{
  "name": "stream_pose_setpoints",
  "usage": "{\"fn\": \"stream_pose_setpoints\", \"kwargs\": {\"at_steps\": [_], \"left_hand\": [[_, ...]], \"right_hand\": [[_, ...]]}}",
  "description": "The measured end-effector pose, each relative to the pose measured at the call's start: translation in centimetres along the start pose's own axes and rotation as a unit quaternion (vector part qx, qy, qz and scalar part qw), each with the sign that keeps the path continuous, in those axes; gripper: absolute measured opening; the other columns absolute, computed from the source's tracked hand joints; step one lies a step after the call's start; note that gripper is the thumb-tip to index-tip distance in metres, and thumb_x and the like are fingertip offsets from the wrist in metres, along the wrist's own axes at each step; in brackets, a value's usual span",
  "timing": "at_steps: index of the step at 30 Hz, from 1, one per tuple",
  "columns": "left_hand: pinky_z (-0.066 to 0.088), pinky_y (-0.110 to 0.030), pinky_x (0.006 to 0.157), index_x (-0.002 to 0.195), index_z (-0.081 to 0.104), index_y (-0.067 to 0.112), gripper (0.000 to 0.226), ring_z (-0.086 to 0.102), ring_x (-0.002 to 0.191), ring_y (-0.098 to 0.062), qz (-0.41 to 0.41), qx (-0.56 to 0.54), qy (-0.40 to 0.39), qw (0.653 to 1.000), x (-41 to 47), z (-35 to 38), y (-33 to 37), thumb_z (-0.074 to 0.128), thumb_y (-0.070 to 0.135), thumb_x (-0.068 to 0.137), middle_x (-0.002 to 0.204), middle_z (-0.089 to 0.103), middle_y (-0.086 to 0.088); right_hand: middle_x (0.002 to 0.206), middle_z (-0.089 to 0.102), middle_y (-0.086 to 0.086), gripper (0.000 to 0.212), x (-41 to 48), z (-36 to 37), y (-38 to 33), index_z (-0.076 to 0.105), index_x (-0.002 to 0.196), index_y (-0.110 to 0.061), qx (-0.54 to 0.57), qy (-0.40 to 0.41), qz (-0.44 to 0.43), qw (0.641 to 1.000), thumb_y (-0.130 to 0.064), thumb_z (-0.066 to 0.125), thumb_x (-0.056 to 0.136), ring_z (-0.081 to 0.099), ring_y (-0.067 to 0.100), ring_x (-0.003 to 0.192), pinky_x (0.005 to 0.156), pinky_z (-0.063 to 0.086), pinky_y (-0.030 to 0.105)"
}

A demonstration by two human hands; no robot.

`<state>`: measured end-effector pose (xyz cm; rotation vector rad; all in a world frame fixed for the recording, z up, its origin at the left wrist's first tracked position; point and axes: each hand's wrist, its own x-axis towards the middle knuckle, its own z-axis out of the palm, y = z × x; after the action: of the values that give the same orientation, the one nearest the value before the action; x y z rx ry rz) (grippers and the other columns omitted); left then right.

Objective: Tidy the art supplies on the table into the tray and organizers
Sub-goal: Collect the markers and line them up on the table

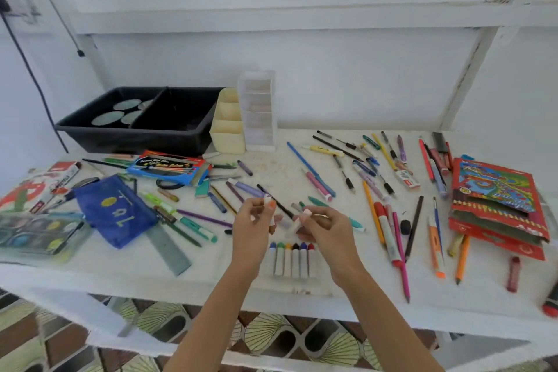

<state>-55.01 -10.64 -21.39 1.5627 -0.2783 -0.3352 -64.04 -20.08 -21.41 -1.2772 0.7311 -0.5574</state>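
Left hand [252, 222] pinches an orange crayon [271, 204], right hand [327, 228] grips a pinkish crayon [305, 213] above the tabletop [211, 276]; fingers hide much of both.

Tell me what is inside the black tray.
The black tray holds four round grey-green discs lying flat in its left compartment. The right compartment shows only dark floor. The near wall hides the front strip, so small items there cannot be ruled out.
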Motion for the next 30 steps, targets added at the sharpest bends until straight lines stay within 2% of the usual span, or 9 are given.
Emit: {"fn": "stream_pose_setpoints", "kwargs": {"at_steps": [4, 7, 10, 14, 16, 18, 20, 25, 30], "left_hand": [[0.049, -0.020, 0.068, 0.094, 0.062, 0.014, 0.006, 0.061, 0.069, -0.013, 0.051, 0.024, 0.020, 0.998, -1.8, -3.8, -0.7, 0.059, 0.019, 0.092, 0.075, 0.064, 0.001], [0.048, -0.014, 0.068, 0.094, 0.061, 0.011, 0.006, 0.059, 0.065, -0.001, 0.068, 0.019, 0.044, 0.997, -2.9, -5.5, -1.3, 0.058, 0.014, 0.092, 0.078, 0.063, 0.003], [0.053, -0.021, 0.077, 0.096, 0.061, 0.014, 0.006, 0.063, 0.077, -0.003, 0.061, 0.005, 0.045, 0.997, -3.6, -6.5, -2.2, 0.058, 0.015, 0.092, 0.091, 0.065, 0.000], [0.055, -0.023, 0.079, 0.095, 0.061, 0.015, 0.005, 0.064, 0.082, -0.011, 0.028, -0.039, 0.050, 0.998, -4.1, -7.1, -3.2, 0.057, 0.013, 0.092, 0.092, 0.063, -0.003], [0.055, -0.022, 0.080, 0.097, 0.061, 0.013, 0.007, 0.065, 0.084, -0.011, 0.021, -0.052, 0.052, 0.997, -4.1, -7.3, -3.6, 0.058, 0.011, 0.092, 0.094, 0.063, -0.004], [0.054, -0.025, 0.081, 0.097, 0.062, 0.013, 0.008, 0.065, 0.087, -0.013, 0.016, -0.053, 0.050, 0.997, -3.9, -7.5, -3.9, 0.059, 0.011, 0.091, 0.096, 0.064, -0.005], [0.053, -0.028, 0.084, 0.096, 0.063, 0.013, 0.007, 0.065, 0.090, -0.014, 0.017, -0.049, 0.045, 0.998, -3.9, -7.5, -4.0, 0.061, 0.012, 0.089, 0.096, 0.065, -0.004], [0.051, -0.015, 0.077, 0.092, 0.063, 0.006, 0.006, 0.067, 0.086, -0.006, 0.078, -0.025, 0.022, 0.996, -4.3, -7.2, -3.9, 0.064, 0.007, 0.086, 0.095, 0.070, -0.003], [0.051, -0.019, 0.084, 0.088, 0.067, 0.017, 0.017, 0.064, 0.091, -0.003, 0.192, 0.129, -0.027, 0.973, -4.4, -7.1, -5.2, 0.067, 0.001, 0.082, 0.092, 0.069, 0.006]], "right_hand": [[0.081, 0.073, 0.004, 0.007, -2.6, 1.8, 1.8, 0.063, 0.094, -0.009, -0.068, -0.038, -0.085, 0.993, -0.007, 0.063, 0.087, 0.069, 0.019, 0.078, 0.075, 0.057, 0.030], [0.081, 0.072, -0.004, 0.009, -3.9, 2.8, 2.9, 0.062, 0.088, -0.014, -0.157, -0.053, -0.181, 0.970, -0.005, 0.064, 0.087, 0.067, 0.008, 0.078, 0.075, 0.054, 0.021], [0.097, 0.068, -0.007, 0.014, -4.3, 3.2, 4.9, 0.063, 0.094, -0.018, -0.305, -0.097, -0.268, 0.909, -0.006, 0.058, 0.090, 0.062, 0.005, 0.092, 0.082, 0.046, 0.014], [0.105, 0.070, 0.002, 0.027, -4.9, 3.2, 7.5, 0.069, 0.101, -0.012, -0.438, -0.077, -0.357, 0.821, -0.021, 0.046, 0.089, 0.063, 0.020, 0.101, 0.088, 0.050, 0.031], [0.108, 0.070, 0.003, 0.033, -5.2, 3.3, 8.1, 0.071, 0.101, -0.012, -0.473, -0.054, -0.395, 0.786, -0.024, 0.043, 0.089, 0.064, 0.019, 0.104, 0.093, 0.047, 0.031], [0.112, 0.069, 0.003, 0.034, -5.4, 3.3, 8.4, 0.072, 0.103, -0.012, -0.494, -0.053, -0.402, 0.769, -0.024, 0.042, 0.090, 0.062, 0.017, 0.109, 0.097, 0.038, 0.026], [0.118, 0.067, 0.003, 0.036, -5.5, 3.3, 8.6, 0.070, 0.107, -0.013, -0.507, -0.055, -0.393, 0.765, -0.024, 0.041, 0.090, 0.059, 0.017, 0.114, 0.100, 0.040, 0.030], [0.135, 0.055, 0.004, 0.048, -4.6, 2.4, 8.0, 0.056, 0.129, -0.014, -0.526, 0.027, -0.319, 0.788, -0.028, 0.028, 0.093, 0.046, 0.021, 0.130, 0.109, 0.032, 0.038], [0.137, 0.053, 0.008, 0.052, -3.8, 0.9, 8.7, 0.055, 0.130, -0.009, -0.585, 0.030, -0.297, 0.754, -0.034, 0.021, 0.099, 0.040, 0.023, 0.134, 0.112, 0.022, 0.034]]}}
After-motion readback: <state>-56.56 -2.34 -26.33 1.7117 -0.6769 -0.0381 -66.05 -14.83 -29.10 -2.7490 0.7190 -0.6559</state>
